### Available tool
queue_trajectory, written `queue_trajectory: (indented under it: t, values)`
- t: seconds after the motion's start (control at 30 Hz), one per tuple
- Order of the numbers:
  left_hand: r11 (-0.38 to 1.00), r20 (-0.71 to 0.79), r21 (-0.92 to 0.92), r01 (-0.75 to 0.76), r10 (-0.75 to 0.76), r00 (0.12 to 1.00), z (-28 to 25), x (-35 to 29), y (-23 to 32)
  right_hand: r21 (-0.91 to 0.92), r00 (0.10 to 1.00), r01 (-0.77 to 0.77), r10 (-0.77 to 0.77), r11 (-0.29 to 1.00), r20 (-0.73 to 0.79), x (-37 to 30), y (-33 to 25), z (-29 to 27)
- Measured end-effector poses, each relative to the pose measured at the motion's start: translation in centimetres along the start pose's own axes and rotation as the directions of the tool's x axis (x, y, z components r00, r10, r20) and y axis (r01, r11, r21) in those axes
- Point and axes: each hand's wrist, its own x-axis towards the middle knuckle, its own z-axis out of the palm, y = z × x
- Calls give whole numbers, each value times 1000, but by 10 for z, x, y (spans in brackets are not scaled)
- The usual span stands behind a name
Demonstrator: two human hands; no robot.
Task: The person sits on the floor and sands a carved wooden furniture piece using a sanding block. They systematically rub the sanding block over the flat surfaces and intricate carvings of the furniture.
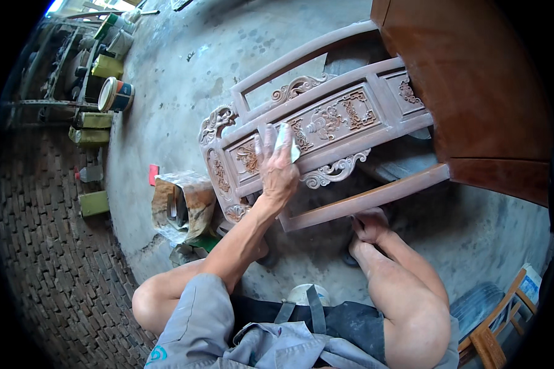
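A carved wooden chair back [378, 104] with pale, dusty rails and a brown carved middle panel lies tilted in front of me. My left hand [278, 169] rests on the left part of that panel, fingers stretched upward. Between its thumb and fingers it holds a pale folded pad [287, 140], pressed on the carving; its exact kind is unclear. My right hand [370, 225] is at the underside of the near rail [375, 195], beside my right shin. Its fingers are partly hidden, so I cannot see whether they grip the rail.
Smooth brown wooden panels [483, 92] adjoin the chair back at right. An open paper bag [184, 206] stands on the concrete floor at left. Further left are a paint bucket [116, 95], yellow-green containers [93, 136] and a brick surface [61, 234]. A wooden frame [495, 320] lies lower right.
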Motion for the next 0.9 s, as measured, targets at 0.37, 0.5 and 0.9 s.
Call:
queue_trajectory:
  t: [0.37,0.5,0.9]
  values:
    - [998,50,1,60,-60,997,-11,-44,36,-33,996,-33,35,999,81,-5,0,-8]
    - [998,109,2,62,-62,992,-15,-52,34,-22,999,-35,36,999,39,-5,2,-4]
    - [997,253,53,-63,48,966,-54,-116,-63,50,997,-38,35,998,70,-4,0,-13]
